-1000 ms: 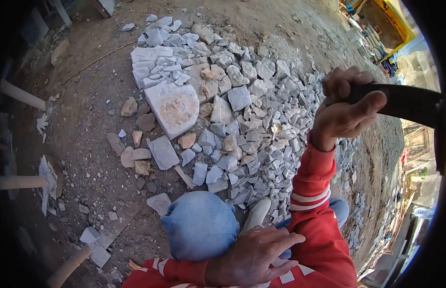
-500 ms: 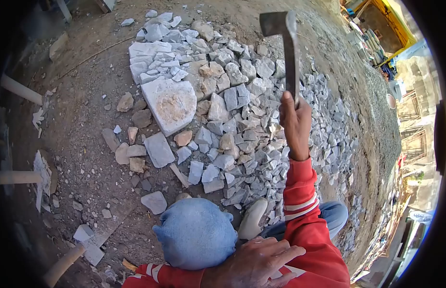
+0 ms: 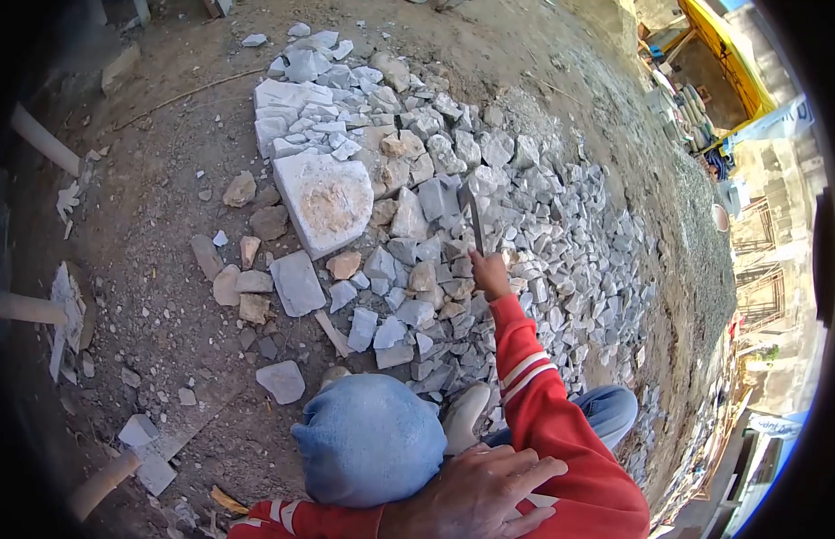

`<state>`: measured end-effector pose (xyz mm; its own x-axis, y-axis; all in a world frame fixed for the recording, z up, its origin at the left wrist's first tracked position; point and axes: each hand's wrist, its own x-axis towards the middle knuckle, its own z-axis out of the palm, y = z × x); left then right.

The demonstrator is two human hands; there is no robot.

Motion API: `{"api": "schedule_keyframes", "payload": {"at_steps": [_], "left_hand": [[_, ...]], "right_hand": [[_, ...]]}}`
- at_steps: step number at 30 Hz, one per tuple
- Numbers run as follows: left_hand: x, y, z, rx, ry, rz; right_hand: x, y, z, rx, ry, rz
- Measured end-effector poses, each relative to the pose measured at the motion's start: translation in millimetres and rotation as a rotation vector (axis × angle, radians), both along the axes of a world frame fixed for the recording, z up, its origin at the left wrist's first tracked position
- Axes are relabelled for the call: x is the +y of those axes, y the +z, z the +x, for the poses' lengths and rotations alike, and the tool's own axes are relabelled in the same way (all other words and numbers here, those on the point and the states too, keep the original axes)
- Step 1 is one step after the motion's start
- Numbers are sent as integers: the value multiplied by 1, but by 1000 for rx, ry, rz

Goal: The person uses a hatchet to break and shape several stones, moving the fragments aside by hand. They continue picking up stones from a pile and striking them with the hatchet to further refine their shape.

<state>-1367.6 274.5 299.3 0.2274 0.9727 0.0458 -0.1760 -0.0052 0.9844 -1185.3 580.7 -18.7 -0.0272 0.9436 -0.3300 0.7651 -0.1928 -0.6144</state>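
My right hand [image 3: 491,274] is wrapped round the handle of a hammer [image 3: 474,216], whose head is down at a grey stone [image 3: 438,198] in the pile of broken stones [image 3: 561,260]. Left of the hammer lies a large pale block [image 3: 326,202] with a worn, brownish patch on top. My left hand [image 3: 480,492] rests across the red right sleeve, beside my raised denim knee [image 3: 371,438]. Its fingers are spread and hold nothing.
Pale stone slabs [image 3: 292,103] lie behind the block, and loose stones are scattered to its left. Wooden posts [image 3: 44,139] stand along the left side. A yellow frame [image 3: 728,54] and bags are at the upper right. Light shoes show beside my knee.
My right hand has come down and to the left, bringing the hammer from raised to the stones. My left hand stays in nearly the same place. The view has shifted slightly.
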Motion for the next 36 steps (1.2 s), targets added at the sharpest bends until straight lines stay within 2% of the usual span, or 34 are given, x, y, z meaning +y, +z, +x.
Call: {"api": "schedule_keyframes", "payload": {"at_steps": [2, 3, 5, 7, 9, 12, 13, 14, 15, 16, 17, 18, 19, 21, 22, 23, 25, 26, 27, 28, 30, 31, 34, 35, 36], "left_hand": [[3, -8, -2, -22, 28, 176], [5, -8, -6, -21, 22, 191], [4, -13, 3, -73, 21, 144], [8, -13, 4, -142, 19, 75], [20, -8, -6, 2, -33, 142], [27, -10, -2, -35, -12, 140], [28, -11, 0, -39, 1, 144], [28, -12, 3, -34, 43, 162], [25, -12, 4, -30, 83, 183], [22, -11, 4, -34, 91, 202], [20, -10, 3, -11, 54, 161], [19, -11, 4, 12, 21, 124], [15, -13, 7, 16, 26, 147], [4, -16, 13, -246, -21, -7], [8, -15, 11, -249, -25, -10], [12, -13, 3, -148, -1, 67], [19, -10, -3, -33, 5, 158], [19, -5, -4, -119, -70, -24], [22, -4, -3, -207, -145, -216], [25, -8, -3, -210, -161, -235], [35, -19, -6, -44, -104, 57], [40, -19, -6, -41, -120, 42], [48, -24, -3, -9, -112, 55], [45, -30, 2, 22, -128, 66], [43, -33, 5, 52, -141, 82]], "right_hand": [[-1, 68, -15, 500, -149, -201], [-2, 104, -24, 550, -130, -130], [-5, 182, -38, 561, -86, 127], [-11, 247, -48, 731, -10, 387], [-10, 291, -62, 859, 77, 708], [-1, 288, -75, 888, 185, 1219], [2, 256, -75, 913, 151, 1261], [10, 199, -69, 902, 230, 1248], [6, 119, -54, 638, 141, 1134], [-9, 40, -30, 266, 90, 997], [-17, -15, -4, -31, 184, 653], [-5, -77, 25, -152, 204, 338], [1, -52, 12, -150, 206, 362], [-3, 1, -10, 187, -52, -135], [7, 23, -9, 498, -172, -351], [5, 65, -20, 612, -212, -383], [1, 138, -31, 683, -91, -153], [-3, 178, -35, 600, -69, 67], [2, 211, -29, 696, -34, 175], [-1, 253, -34, 767, -20, 307], [6, 317, -41, 843, 105, 721], [15, 343, -42, 863, 133, 899], [35, 370, -50, 912, 114, 1388], [44, 353, -50, 939, 182, 1516], [56, 312, -51, 987, 177, 1570]]}}
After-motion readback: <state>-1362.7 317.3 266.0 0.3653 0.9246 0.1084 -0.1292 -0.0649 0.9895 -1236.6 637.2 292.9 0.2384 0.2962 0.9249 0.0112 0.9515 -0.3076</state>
